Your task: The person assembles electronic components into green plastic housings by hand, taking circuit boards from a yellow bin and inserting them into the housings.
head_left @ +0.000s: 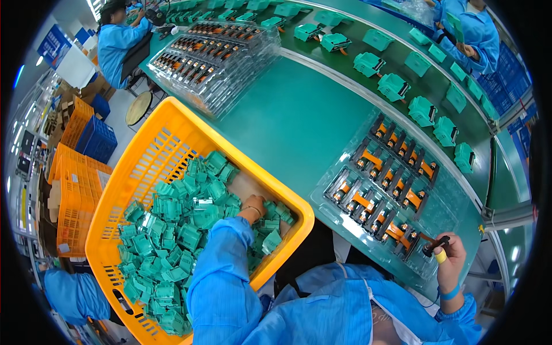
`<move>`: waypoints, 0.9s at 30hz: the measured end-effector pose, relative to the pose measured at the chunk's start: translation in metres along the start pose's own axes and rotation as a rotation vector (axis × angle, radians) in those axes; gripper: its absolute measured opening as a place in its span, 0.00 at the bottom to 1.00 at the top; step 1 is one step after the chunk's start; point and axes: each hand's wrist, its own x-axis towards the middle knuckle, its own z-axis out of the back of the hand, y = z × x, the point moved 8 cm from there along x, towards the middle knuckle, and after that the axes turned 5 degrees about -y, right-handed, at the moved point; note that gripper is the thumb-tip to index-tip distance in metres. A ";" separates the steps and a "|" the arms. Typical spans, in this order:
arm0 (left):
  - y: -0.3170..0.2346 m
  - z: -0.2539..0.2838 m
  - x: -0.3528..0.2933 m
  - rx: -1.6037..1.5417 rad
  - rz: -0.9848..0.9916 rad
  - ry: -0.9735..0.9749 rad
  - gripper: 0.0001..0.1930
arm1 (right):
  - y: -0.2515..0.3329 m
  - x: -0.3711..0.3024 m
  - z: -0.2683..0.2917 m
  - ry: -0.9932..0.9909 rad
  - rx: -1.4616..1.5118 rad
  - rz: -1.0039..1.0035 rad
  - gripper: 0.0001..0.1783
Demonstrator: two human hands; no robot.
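My left hand (253, 208) reaches down into a yellow plastic basket (296, 198) heaped with green plastic housings (164, 230). Its fingers are curled beside a few housings at the basket's right side; whether one is in its grasp is hidden. At the far right, my right hand (452, 259) is raised and pinches a small black part with an orange-brown strip (435, 245), a yellow band round one finger. Just left of that hand lies a clear plastic tray (336, 221) with rows of similar black-and-orange parts (380, 179).
Stacked clear trays (230, 86) of black-and-orange parts stand at the back left of the green worktop (287, 121). Behind a metal rail, a green conveyor (362, 57) carries several green housings. Co-workers in blue sit at back left and back right. Orange crates (80, 207) stand at left.
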 end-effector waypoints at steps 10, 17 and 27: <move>0.032 0.147 -0.069 -0.514 0.005 -0.613 0.14 | -0.011 0.002 0.008 -0.043 0.128 -0.032 0.11; -0.005 0.246 -0.166 -1.708 0.110 -0.485 0.14 | -0.030 0.010 0.008 -0.089 0.395 -0.246 0.10; -0.233 0.279 -0.214 -1.683 -0.367 0.069 0.25 | 0.003 0.026 -0.003 0.017 0.574 -0.170 0.11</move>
